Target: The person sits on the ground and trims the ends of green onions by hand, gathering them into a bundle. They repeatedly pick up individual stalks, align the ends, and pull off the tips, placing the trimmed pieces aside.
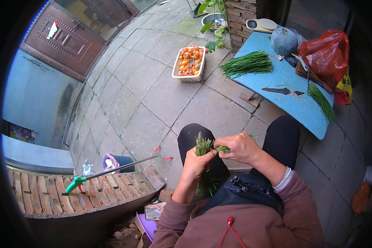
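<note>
My left hand (pixel 196 162) is closed around a bundle of thin green stalks, likely Chinese chives (pixel 202 145), held upright over my lap. The bundle's pale cut ends point away from me, and its leafy ends (pixel 205 186) hang below the hand. Close beside it, my right hand (pixel 240 148) pinches a smaller tuft of green stalks (pixel 222 149) between thumb and fingers. The two hands almost touch at the thumbs. On the blue tabletop (pixel 285 77) to the right lie a large pile of chives (pixel 249 64) and a smaller bunch (pixel 320 100) at its near edge.
Also on the table are a grey-green winter squash (pixel 283 41), a red plastic bag (pixel 325 55) and a kitchen scale (pixel 262 24). A white basket of persimmons (pixel 189 63) stands on the paving. At left, a reacher-grabber (pixel 111 170) rests on a low brick wall (pixel 80 193) beside a bin (pixel 121 163).
</note>
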